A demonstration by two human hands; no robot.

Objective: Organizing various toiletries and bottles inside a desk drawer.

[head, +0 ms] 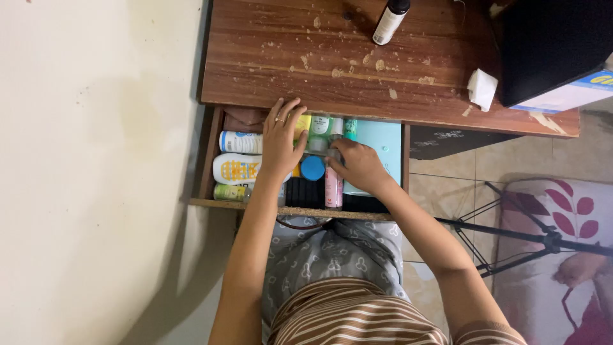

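Both my hands reach into an open wooden drawer (207,167) under a worn brown desk top (332,57). My left hand (280,139) lies flat with fingers spread over bottles at the drawer's back, touching a yellow-green item (302,122). My right hand (357,165) is closed around a small clear bottle (317,144) in the drawer's middle. Next to it sit a blue round cap (312,168) and a pink tube (332,187). White bottles (237,142) lie at the left.
A light blue flat box (383,142) fills the drawer's right side. On the desk stand a dark-capped white bottle (389,22), a crumpled tissue (482,89) and a black box (552,48). A black tripod (511,233) stands on the tiled floor at right.
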